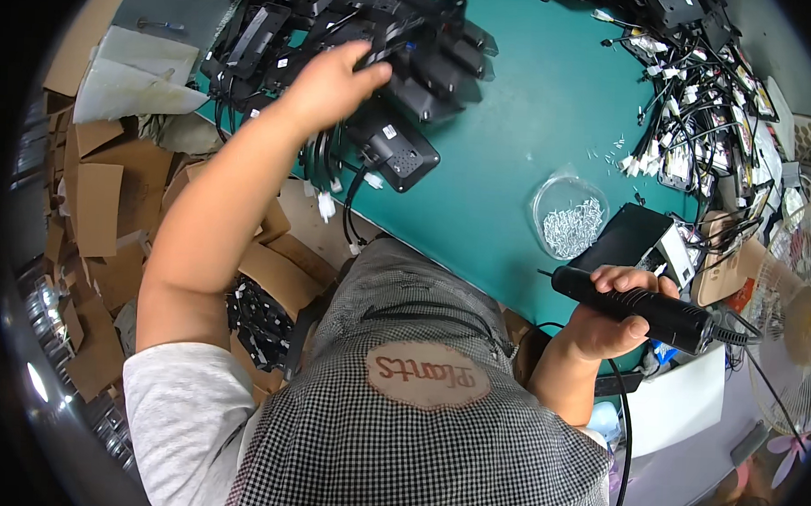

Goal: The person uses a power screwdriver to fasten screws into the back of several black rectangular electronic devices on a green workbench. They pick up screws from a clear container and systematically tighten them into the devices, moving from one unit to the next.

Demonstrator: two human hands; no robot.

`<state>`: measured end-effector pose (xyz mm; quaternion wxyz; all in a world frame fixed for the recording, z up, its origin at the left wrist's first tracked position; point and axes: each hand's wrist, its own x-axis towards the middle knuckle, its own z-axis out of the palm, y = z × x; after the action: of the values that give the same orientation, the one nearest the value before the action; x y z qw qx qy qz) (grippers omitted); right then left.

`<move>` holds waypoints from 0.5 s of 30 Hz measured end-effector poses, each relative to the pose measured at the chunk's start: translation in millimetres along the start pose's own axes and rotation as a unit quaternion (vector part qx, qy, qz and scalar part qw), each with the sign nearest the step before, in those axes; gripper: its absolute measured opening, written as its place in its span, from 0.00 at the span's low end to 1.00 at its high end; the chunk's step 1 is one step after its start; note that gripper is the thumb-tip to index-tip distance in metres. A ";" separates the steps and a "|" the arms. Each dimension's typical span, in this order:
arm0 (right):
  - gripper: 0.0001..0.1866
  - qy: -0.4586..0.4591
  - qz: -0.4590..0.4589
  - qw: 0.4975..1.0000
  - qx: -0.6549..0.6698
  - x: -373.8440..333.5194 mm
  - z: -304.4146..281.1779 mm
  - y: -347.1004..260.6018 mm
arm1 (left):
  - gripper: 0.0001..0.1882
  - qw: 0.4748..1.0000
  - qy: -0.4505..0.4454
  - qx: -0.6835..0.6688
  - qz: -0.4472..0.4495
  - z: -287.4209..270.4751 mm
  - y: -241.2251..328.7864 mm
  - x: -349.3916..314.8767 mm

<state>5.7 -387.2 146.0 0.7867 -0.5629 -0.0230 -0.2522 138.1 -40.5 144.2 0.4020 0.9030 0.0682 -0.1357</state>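
My left hand [333, 89] reaches to the pile at the far left of the table, its thumb and finger closed on a black plastic device [427, 73] that is blurred by motion. Some of those fingers are hidden. Just below lies another black device [397, 150] with rounded corners and a small white label, its cables hanging over the table edge. On the right, my right hand [606, 318] wraps round a black electric screwdriver [634, 308], held roughly level with its bit pointing left. A cord runs from the screwdriver's rear end.
A clear round tub [571, 226] of small silver screws stands on the green table [530, 105], with a few loose screws beyond it. Many wired black units [692, 112] heap up at the right. A black box [625, 237] sits beside the tub. A fan [796, 315] stands far right; cardboard boxes [109, 195] fill the left floor.
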 end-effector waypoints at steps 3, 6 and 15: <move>0.35 -0.006 0.000 1.000 -0.004 1.7 -0.5 0.8 | 0.15 0.998 0.008 0.049 0.030 17.7 -23.1 -38.2; 0.35 -0.011 -0.006 1.000 -0.002 5.5 4.5 2.7 | 0.15 0.997 0.054 0.058 0.008 49.9 -64.8 -74.8; 0.34 -0.047 -0.002 0.999 0.002 11.6 15.2 -0.1 | 0.26 0.956 0.024 0.150 -0.251 85.4 -91.1 -82.8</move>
<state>19.6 -377.9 155.4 0.7857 -0.5723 -0.0615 -0.2266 21.7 -44.5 49.9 0.2133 0.9096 0.2814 -0.2192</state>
